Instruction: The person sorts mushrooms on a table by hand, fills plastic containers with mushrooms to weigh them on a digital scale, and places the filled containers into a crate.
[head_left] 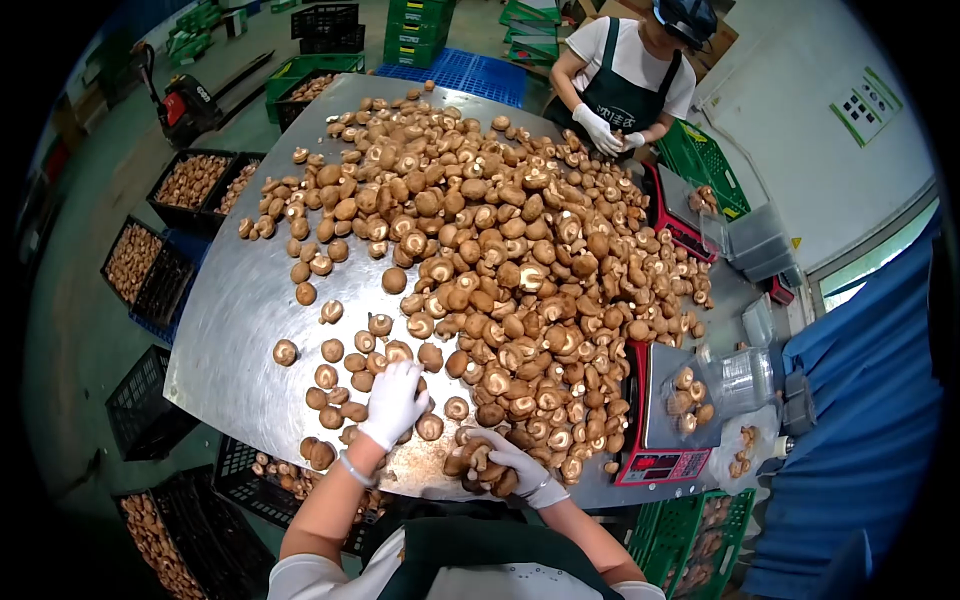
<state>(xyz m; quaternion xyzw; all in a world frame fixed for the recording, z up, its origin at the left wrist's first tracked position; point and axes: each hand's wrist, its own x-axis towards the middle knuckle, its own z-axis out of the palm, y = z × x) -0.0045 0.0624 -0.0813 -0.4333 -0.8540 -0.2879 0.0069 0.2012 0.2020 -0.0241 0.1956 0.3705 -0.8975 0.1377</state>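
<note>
Brown shiitake mushrooms [530,275] lie in a large heap on the metal table [235,320]. My left hand [396,405], in a white glove, reaches over a loose group of mushrooms near the front edge. Its fingers stretch forward against a mushroom [398,351]; the palm side is hidden. My right hand [518,466], also gloved in white, is closed around several mushrooms [474,466] just above the front edge, at the heap's near end. Some of those mushrooms show pale stems.
A red scale [632,455] bearing a clear box of mushrooms [688,402] stands on the right, with plastic boxes [748,375] beyond it. Across the table a co-worker in white gloves [598,130] handles mushrooms by another scale [682,200]. Black crates [150,405] line the left floor.
</note>
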